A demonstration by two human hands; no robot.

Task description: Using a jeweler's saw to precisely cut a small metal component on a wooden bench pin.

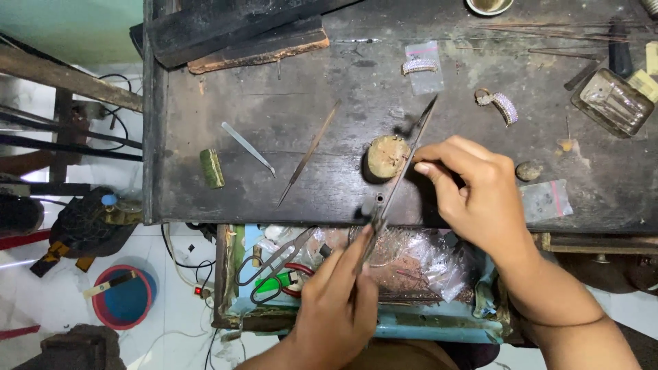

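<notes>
Green block: a small green block [212, 168] lies at the far left of the dark counter [288, 123], apart from everything I handle.
Loose tools: tweezers [248, 148] and a thin needle file [309, 153] lie flat, just left of centre.
Left hand: my left hand [339, 301] is closed around the lower end of a long flat file [401, 177], pinching it near the counter's front edge.
File: it runs up and to the right, its blade crossing a round wooden peg [385, 157].
Right hand: my right hand [476, 192] has fingertips pinched together against the file beside the peg; whether they hold a small piece I cannot tell.
Doing it well: I judge that short, level strokes, with the blade braced on the peg, suit this best.
Jewellery: two stone-set rings [419, 66] [506, 106] rest further back, well apart from my hands.
Drawer: an open drawer [439, 329] below holds scissors [271, 270] and crumpled plastic bags.
Room: white tiled floor at left, with a red-rimmed blue tub [123, 298].
</notes>
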